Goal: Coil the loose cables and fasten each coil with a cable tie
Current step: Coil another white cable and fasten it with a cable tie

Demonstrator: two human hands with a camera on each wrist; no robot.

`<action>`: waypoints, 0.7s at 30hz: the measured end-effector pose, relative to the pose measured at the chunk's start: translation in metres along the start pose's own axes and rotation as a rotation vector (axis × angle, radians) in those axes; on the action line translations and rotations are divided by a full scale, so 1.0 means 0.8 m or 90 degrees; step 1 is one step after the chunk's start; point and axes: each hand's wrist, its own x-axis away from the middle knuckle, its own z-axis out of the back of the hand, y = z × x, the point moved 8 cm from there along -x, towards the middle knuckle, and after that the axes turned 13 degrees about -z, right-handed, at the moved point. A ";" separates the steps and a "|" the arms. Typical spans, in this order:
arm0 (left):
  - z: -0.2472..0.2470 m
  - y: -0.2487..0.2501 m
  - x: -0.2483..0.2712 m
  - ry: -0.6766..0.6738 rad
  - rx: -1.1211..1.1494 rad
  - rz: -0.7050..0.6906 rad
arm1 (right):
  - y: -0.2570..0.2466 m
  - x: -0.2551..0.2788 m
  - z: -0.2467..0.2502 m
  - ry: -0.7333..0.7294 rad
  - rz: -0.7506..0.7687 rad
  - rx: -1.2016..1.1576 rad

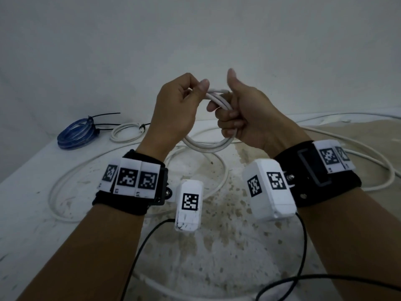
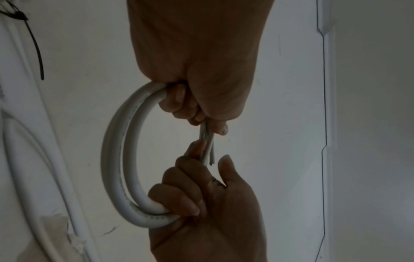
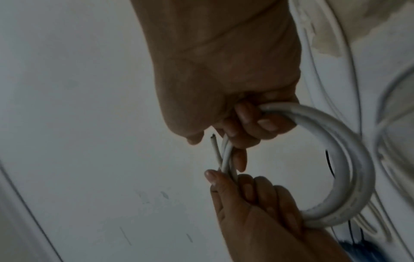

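While both hands hold the white coil (image 1: 208, 146) in the air above the surface (image 1: 32, 192), the step in hand looks like winding: left hand (image 1: 173, 109) pinches the strands at the top, right hand (image 1: 243, 114) has its grip curled round them, thumb up. More of this cable (image 1: 65, 177) lies loose beneath the coil, so next comes drawing in another loop. Left of the coil lie a tied blue coil (image 1: 73, 135) and a small tied white coil (image 1: 125, 132). Only the wrist views show the cut cable end (image 2: 210, 156) poking out between the hands.

Stained white tabletop (image 1: 32, 213) bearing a tied blue coil (image 1: 74, 135), tied white coil (image 1: 127, 132), loose white cable (image 1: 65, 181).
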 end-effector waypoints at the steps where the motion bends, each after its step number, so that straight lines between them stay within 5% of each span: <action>1: -0.001 0.002 -0.001 -0.007 -0.007 -0.011 | 0.001 -0.001 0.001 -0.002 -0.011 -0.017; 12: -0.004 -0.006 -0.002 -0.038 -0.022 0.017 | 0.002 -0.001 -0.004 -0.022 -0.006 -0.021; 21: -0.021 -0.012 0.011 -0.176 0.071 0.129 | 0.000 0.003 0.009 0.046 0.002 0.089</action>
